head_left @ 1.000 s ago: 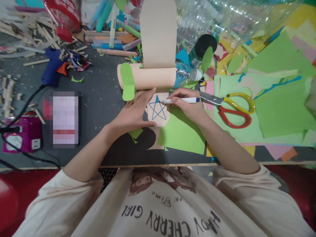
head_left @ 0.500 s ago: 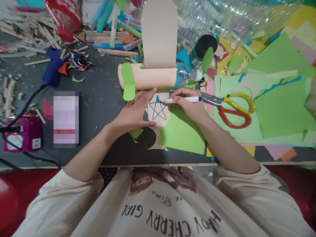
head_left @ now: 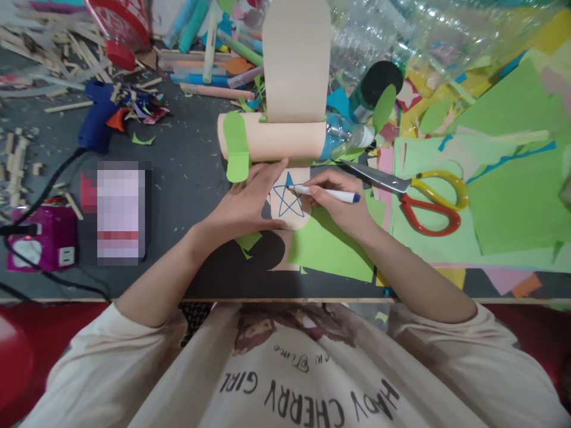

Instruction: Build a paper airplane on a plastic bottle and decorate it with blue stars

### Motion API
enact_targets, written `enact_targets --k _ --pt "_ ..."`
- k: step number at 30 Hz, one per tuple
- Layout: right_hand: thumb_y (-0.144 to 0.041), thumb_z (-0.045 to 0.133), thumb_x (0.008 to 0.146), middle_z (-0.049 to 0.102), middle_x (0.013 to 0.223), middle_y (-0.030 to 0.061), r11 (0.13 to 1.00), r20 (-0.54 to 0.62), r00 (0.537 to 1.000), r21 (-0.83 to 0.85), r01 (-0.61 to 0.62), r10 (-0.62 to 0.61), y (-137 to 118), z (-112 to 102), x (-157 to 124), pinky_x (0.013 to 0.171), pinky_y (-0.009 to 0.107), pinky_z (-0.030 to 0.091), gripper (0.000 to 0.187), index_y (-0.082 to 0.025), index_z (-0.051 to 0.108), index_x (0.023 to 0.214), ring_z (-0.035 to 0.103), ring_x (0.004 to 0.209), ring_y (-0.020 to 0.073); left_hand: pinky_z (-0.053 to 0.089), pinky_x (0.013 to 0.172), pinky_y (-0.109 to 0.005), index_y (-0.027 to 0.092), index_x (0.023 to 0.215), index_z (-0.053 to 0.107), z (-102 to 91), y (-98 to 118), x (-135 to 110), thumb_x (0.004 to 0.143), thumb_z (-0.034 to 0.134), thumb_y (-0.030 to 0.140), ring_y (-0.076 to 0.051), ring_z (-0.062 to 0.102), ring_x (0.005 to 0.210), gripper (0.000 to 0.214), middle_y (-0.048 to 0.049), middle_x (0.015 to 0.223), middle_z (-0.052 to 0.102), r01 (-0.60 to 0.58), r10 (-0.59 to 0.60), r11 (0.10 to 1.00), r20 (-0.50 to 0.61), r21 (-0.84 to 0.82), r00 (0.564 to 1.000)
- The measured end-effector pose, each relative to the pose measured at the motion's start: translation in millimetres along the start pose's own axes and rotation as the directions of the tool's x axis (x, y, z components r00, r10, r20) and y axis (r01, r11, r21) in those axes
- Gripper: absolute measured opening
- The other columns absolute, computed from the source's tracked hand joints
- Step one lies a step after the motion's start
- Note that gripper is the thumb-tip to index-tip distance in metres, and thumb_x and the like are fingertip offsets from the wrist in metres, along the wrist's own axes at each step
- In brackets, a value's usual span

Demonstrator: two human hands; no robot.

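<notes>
Beige card (head_left: 297, 221) w/ rounded lower end, flat on the table (head_left: 178, 142) in front of the person, btwn both hands. On it, a blue five-pointed star (head_left: 288, 180), lines crossing inside; top point filled solid blue, other points outline only. The card's far end meets a beige tube (head_left: 285, 141) lying crosswise; can't tell if they're joined. The tube is wrapped round a clear bottle (head_left: 341, 137), its white-capped neck out at R. A green strip (head_left: 236, 139) bends over the tube's L end; a large beige panel (head_left: 297, 59) extends from its far side.

Around: green sheet (head_left: 332, 249) partly under the R forearm; scissors (head_left: 404, 185), red & yellow handles, just beyond the R hand, partly on pale green paper (head_left: 437, 246). Far R, paper scraps & clear plastic (head_left: 423, 35). L side: blue glue gun (head_left: 96, 116), purple box (head_left: 44, 238), a pixelated item (head_left: 118, 217), wood sticks (head_left: 84, 56).

L hand (head_left: 247, 202) covers the card's L edge: thumb & index spread wide, pressing it, nothing gripped. R hand (head_left: 341, 205) has fingers closed round a white marker (head_left: 336, 194) w/ blue end, tilted, its tip at the star just below the filled point.
</notes>
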State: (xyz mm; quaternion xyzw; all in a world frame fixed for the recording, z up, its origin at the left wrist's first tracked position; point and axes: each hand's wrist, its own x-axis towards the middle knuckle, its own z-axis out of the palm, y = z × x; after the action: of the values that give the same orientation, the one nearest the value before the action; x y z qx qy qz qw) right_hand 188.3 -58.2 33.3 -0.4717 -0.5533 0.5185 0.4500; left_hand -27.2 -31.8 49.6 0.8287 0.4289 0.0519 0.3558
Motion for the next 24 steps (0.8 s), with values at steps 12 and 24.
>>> enact_targets --k 12,24 --pt "-0.041 0.070 0.083 0.070 0.068 0.0026 0.996 0.062 0.998 -0.084 -0.002 0.007 -4.5 -1.4 -1.7 0.060 0.029 0.046 0.025 -0.018 0.070 0.075 0.061 0.061 0.0137 0.026 0.120 -0.055 0.026 0.158 0.015 1.1 -2.2 -1.5 0.074 0.076 0.058 -0.041 0.018 0.151 0.109 -0.0117 0.162 0.026 0.017 -0.017 1.000 -0.005 0.000 1.000" --pt "-0.052 0.070 0.082 0.067 0.067 0.0008 0.999 0.003 1.000 -0.038 0.000 0.001 -4.1 0.3 -0.6 0.059 0.030 0.047 0.033 -0.020 0.068 0.076 0.060 0.060 0.0134 0.026 0.120 -0.055 0.027 0.158 0.015 1.2 -3.2 -1.5 0.073 0.076 0.061 -0.042 0.018 0.151 0.110 -0.0122 0.162 0.025 0.024 -0.024 1.000 -0.005 0.000 1.000"
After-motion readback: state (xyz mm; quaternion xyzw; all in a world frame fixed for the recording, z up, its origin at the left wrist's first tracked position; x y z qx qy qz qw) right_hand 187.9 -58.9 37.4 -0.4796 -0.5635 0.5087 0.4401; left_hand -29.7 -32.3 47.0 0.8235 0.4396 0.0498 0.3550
